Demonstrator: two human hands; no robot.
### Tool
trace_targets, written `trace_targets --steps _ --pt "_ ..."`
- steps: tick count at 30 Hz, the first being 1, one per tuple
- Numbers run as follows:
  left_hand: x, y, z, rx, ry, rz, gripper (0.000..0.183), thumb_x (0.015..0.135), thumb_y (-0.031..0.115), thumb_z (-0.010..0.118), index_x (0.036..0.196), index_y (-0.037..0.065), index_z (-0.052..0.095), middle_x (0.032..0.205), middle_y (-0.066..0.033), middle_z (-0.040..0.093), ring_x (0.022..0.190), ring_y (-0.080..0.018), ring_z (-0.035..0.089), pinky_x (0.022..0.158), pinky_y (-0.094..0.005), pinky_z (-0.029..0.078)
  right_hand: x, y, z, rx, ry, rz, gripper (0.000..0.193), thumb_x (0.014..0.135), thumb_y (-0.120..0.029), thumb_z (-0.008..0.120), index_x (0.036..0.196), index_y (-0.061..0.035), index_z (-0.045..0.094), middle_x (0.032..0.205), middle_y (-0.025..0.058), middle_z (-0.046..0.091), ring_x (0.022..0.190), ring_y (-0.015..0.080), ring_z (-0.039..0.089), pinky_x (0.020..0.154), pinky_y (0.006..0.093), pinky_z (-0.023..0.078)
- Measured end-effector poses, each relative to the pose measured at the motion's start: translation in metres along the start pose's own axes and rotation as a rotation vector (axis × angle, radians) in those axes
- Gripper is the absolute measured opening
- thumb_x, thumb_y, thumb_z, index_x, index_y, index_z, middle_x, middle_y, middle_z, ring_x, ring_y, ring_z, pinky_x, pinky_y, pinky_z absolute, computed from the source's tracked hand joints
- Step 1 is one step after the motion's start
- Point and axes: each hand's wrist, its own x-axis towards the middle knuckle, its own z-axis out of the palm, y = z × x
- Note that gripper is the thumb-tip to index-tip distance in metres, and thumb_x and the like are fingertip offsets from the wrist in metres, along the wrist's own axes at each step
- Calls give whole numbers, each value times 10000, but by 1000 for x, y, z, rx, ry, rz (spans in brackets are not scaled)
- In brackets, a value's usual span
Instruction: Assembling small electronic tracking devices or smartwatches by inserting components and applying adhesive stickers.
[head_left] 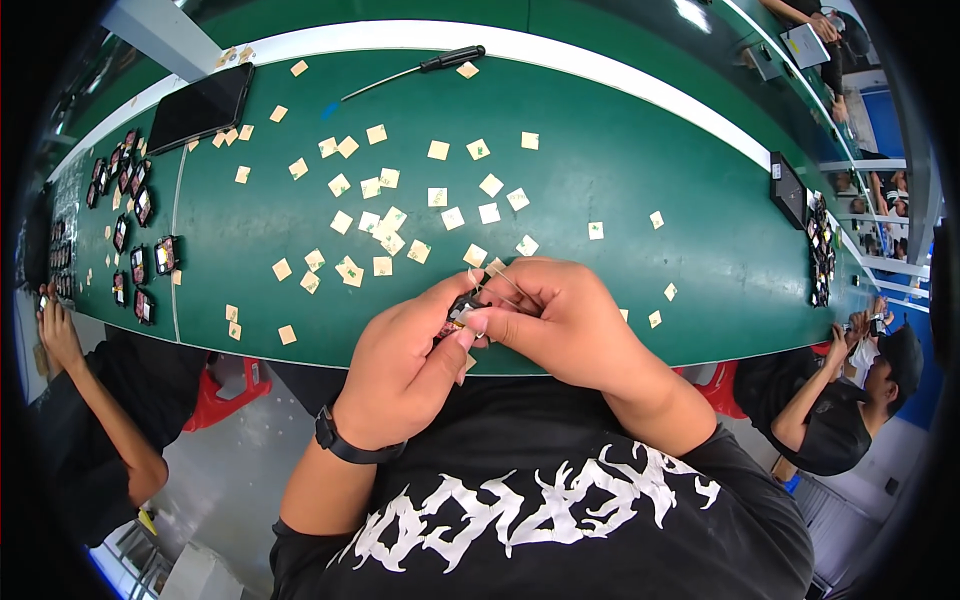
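Close to the table's near edge, both my hands meet on a small black electronic part [463,309] with a pale patch on top. My left hand [400,360], with a dark band at its wrist, closes round it from the left. The thumb and bent fingers of my right hand [570,318] pinch it from the right. A thin, light strand [503,281], wire or tool I cannot tell, sticks out by the right fingers. Fingers cover much of the part. Small square tan and white stickers [437,197] lie scattered just beyond my hands.
On the green table [600,130], a screwdriver [420,70] lies at the far side. A dark flat tablet-like device [203,108] and several black modules [138,262] are at the left. More small parts [821,250] sit at the right beside a black tray [788,190]. People work on both sides.
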Motion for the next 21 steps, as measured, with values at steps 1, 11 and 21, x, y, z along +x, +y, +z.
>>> trace_targets --steps 1,11,21 --pt "-1 0 0 0 0 -17 472 971 -5 529 1439 -54 499 822 -64 659 608 -75 556 564 -218 456 1 0 0 34 -8 72 184 917 -125 766 835 11 672 654 -6 571 599 37 465 515 253 364" --pt "-1 5 -4 -355 -8 -217 547 944 -26 471 1487 -79 423 983 -138 679 679 -128 615 597 -236 498 9 -3 -6 66 -114 149 115 940 -95 748 941 -1 682 781 16 674 650 30 564 550 199 412" --pt "-6 0 -8 -459 1 -146 624 875 -69 388 1497 -45 437 1064 -162 667 740 -120 613 597 -240 509 -57 8 -79 103 270 76 289 1024 -271 622 848 -45 662 736 -31 582 610 44 443 550 216 349"
